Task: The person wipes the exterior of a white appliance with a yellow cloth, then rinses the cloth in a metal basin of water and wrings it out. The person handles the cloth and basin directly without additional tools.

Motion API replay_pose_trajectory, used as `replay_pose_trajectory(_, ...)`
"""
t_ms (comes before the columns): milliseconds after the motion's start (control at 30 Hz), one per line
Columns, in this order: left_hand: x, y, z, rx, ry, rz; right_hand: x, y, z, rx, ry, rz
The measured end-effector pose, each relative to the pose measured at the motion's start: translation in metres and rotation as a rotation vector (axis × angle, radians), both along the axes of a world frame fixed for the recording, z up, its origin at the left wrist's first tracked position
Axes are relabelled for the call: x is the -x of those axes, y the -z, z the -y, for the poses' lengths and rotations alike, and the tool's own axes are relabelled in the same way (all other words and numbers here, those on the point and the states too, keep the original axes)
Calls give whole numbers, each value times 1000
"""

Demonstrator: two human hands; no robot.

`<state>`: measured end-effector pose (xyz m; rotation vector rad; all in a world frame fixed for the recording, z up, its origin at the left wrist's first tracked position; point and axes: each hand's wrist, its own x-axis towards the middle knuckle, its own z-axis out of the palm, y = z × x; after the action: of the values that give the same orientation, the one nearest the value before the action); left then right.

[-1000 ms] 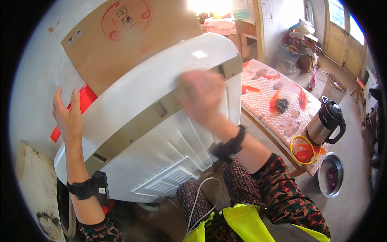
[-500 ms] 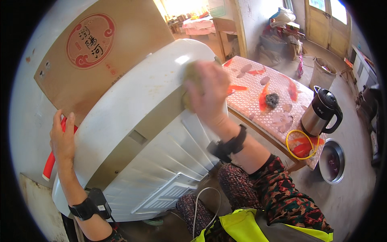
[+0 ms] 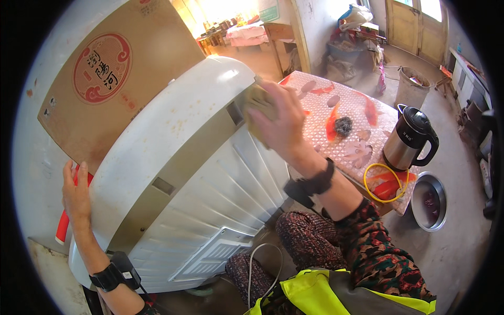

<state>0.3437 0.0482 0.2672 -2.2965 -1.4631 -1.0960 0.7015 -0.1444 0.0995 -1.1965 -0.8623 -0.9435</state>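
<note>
A white appliance with a ribbed panel and a vent grille, probably a washing machine (image 3: pixel 157 123), leans in front of me. A grey-brown band runs along it, and small brownish specks dot its white top. My right hand (image 3: pixel 283 118) presses a folded olive-brown cloth (image 3: pixel 257 107) onto the band's far end. At the near left, my left hand (image 3: pixel 77 197) lies against the machine's edge with fingers stretched out. Right behind that hand is a red tube-like piece (image 3: pixel 63 226), partly hidden by it.
A cardboard box panel (image 3: pixel 152 47) stands behind the machine. To the right, a patterned table (image 3: pixel 315 86) bears a dark scouring pad (image 3: pixel 343 126), a steel kettle (image 3: pixel 410 139) and a yellow loop (image 3: pixel 386 182). A metal basin (image 3: pixel 429 202) and a bucket (image 3: pixel 412 88) stand on the floor.
My right hand has moved the cloth along the band to its far end, uncovering a recessed slot. My left hand stays at the edge. The whole view has shifted slightly.
</note>
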Motion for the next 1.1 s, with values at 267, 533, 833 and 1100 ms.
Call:
replay_pose_trajectory(267, 0, 0, 3, -7, -27, 23, 10, 11, 24, 270, -49, 279)
replay_pose_trajectory(533, -1, 0, 6, -25, 23, 31, 7, -22, 33, 807, -165, 150)
replay_pose_trajectory(833, -1, 1, 8, -67, -4, -29, 13, -18, 45, 523, -193, 171)
replay_pose_trajectory(1100, 2, 1, 5, -7, 20, 8, 8, -25, 27, 797, -95, 230)
